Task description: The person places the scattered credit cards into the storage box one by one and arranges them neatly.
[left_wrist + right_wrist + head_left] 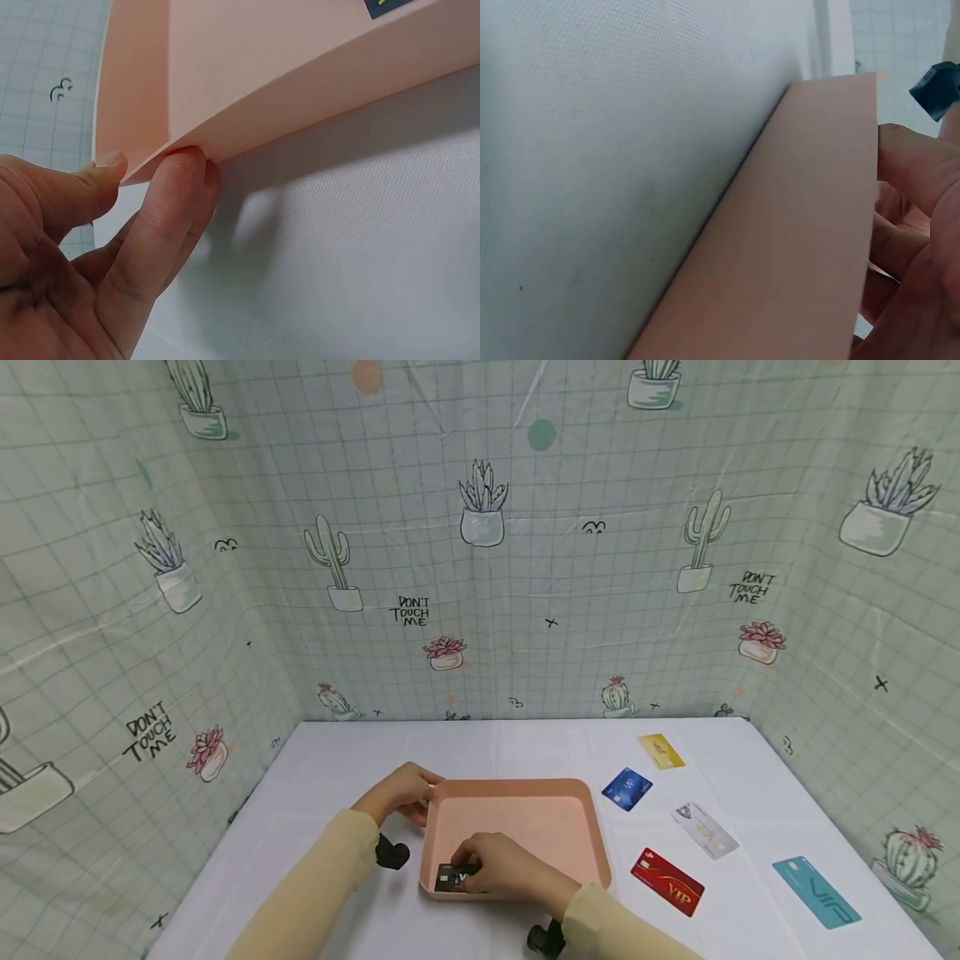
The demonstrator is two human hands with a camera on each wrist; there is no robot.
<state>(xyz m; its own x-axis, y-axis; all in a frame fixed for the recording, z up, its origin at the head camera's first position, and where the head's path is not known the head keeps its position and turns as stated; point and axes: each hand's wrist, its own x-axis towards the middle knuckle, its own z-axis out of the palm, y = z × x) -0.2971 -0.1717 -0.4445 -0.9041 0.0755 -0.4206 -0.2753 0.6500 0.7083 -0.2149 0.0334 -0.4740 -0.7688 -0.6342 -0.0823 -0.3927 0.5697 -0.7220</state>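
A shallow pink tray [517, 787] lies on the white table. My left hand [405, 792] holds its far left corner; in the left wrist view the thumb and fingers [176, 187] pinch the wall from its two sides. Inside the tray, at the near left corner, is a black card [446, 878] with a chip on it. My right hand [498, 864] reaches over the near rim and pinches this card between thumb and fingers, covering its right part. In the right wrist view the tray's outer wall [780, 225] hides the fingertips and card.
Right of the tray lie a yellow card [662, 751], a blue card [627, 788], a silver card [705, 830], a red VIP card [667, 882] and a teal VIP card [817, 892]. A cactus-print cloth [517, 585] surrounds the table's back and sides.
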